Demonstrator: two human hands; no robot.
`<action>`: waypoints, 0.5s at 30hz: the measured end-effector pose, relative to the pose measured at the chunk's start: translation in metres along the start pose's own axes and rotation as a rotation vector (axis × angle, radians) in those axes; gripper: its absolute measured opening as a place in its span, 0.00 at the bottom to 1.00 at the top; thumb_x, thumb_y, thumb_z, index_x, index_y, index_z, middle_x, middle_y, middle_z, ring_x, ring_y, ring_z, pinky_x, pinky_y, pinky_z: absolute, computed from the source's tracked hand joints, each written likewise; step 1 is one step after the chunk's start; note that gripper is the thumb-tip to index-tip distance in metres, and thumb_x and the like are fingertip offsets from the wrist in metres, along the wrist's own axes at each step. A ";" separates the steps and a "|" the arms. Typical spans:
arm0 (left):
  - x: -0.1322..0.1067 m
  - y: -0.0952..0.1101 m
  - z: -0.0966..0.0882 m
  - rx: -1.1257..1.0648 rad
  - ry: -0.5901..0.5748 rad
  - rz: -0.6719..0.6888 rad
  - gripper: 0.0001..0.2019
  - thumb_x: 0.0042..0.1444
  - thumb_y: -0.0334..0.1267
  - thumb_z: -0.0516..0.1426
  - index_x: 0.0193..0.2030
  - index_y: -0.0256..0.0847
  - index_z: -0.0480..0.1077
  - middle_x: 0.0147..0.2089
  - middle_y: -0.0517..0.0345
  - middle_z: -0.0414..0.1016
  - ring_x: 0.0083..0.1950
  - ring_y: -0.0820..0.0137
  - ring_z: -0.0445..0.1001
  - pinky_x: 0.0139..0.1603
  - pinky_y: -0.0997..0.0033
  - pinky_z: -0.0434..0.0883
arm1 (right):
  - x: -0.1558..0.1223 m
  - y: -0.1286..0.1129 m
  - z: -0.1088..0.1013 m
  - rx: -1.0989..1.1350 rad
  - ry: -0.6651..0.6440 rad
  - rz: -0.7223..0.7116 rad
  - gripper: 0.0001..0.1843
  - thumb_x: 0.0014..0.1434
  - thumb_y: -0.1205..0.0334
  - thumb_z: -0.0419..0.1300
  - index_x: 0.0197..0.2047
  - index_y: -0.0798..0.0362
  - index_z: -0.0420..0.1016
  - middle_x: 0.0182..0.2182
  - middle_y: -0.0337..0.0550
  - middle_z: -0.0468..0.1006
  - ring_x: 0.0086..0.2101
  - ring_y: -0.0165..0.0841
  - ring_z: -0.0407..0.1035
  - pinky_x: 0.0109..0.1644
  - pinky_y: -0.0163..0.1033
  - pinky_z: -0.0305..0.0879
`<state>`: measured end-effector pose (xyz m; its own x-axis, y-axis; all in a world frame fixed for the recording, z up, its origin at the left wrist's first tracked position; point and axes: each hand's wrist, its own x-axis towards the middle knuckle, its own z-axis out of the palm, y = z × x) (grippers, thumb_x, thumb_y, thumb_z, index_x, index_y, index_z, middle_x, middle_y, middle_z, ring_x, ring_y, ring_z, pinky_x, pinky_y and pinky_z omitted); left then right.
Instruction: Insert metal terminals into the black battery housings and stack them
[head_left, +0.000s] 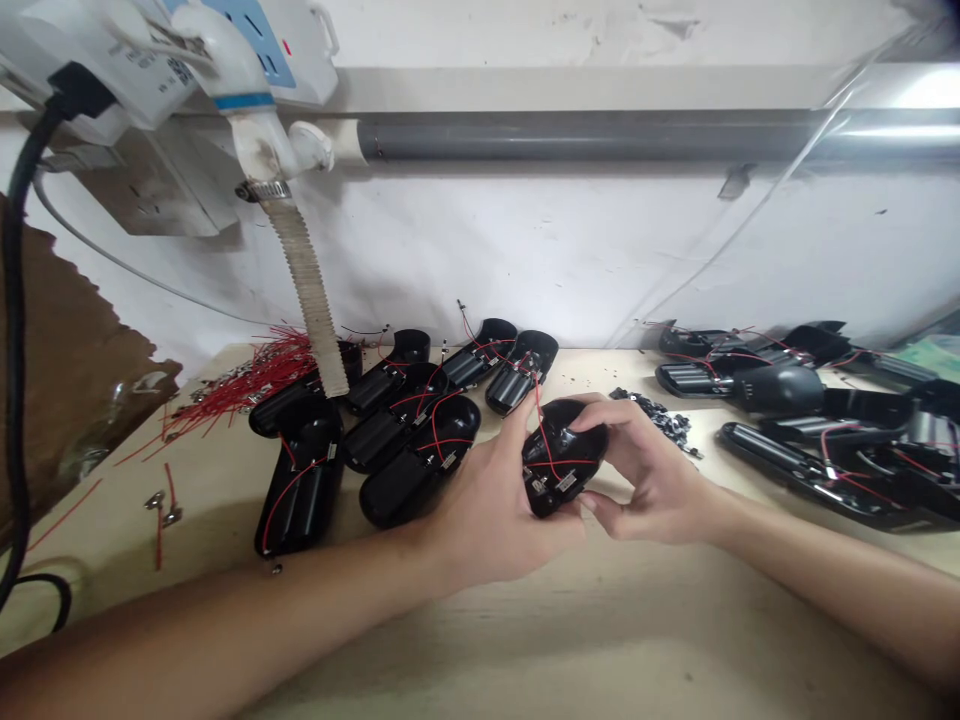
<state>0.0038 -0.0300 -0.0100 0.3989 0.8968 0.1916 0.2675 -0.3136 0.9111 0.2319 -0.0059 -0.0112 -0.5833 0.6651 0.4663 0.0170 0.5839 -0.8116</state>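
A black plastic housing (564,440) with red wires is held between my two hands above the table's middle. My left hand (499,500) wraps round its near left side, hiding its lower part. On the right edge, my right hand (637,470) grips it, with the thumb low and a finger on the inside of the rounded end. Red wires cross the housing's interior, near small metal contacts. Close to my left forearm lie several similar black housings with red wires, among them a nearer one (300,480) and one beside my wrist (420,460).
Red wires (259,385) are heaped at the back left, and small black parts (660,420) lie behind my right hand. More black housings (810,470) crowd the right side. A ribbed hose (304,270) hangs down to the table; a black cable (19,300) runs along the left.
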 end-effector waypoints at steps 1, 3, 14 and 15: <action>0.000 0.000 0.000 -0.002 -0.001 0.008 0.56 0.54 0.40 0.69 0.84 0.48 0.45 0.63 0.41 0.80 0.58 0.44 0.82 0.56 0.39 0.80 | 0.000 0.001 -0.001 -0.005 -0.007 -0.012 0.41 0.58 0.75 0.67 0.69 0.36 0.65 0.63 0.51 0.68 0.62 0.47 0.69 0.62 0.58 0.75; 0.000 -0.001 0.000 0.003 -0.005 0.029 0.57 0.54 0.41 0.70 0.84 0.46 0.43 0.70 0.38 0.74 0.66 0.41 0.78 0.64 0.37 0.77 | 0.001 0.003 -0.004 -0.006 -0.018 -0.033 0.42 0.59 0.74 0.67 0.71 0.37 0.64 0.64 0.52 0.67 0.63 0.48 0.68 0.65 0.59 0.73; 0.005 0.000 -0.006 0.001 -0.135 0.072 0.75 0.44 0.59 0.78 0.86 0.47 0.33 0.79 0.33 0.61 0.78 0.32 0.64 0.76 0.25 0.65 | -0.007 0.004 0.013 0.078 0.050 0.020 0.41 0.63 0.68 0.75 0.69 0.32 0.60 0.63 0.49 0.70 0.57 0.42 0.77 0.55 0.46 0.83; 0.005 0.000 -0.005 -0.019 -0.128 0.073 0.74 0.45 0.60 0.77 0.86 0.47 0.35 0.79 0.34 0.62 0.78 0.32 0.64 0.76 0.26 0.66 | -0.007 0.004 0.015 0.062 0.064 0.022 0.41 0.64 0.68 0.74 0.70 0.32 0.59 0.64 0.50 0.70 0.58 0.42 0.77 0.57 0.47 0.82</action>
<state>0.0016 -0.0236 -0.0070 0.5260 0.8240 0.2107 0.2172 -0.3696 0.9034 0.2244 -0.0156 -0.0228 -0.5305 0.7069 0.4677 -0.0221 0.5401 -0.8413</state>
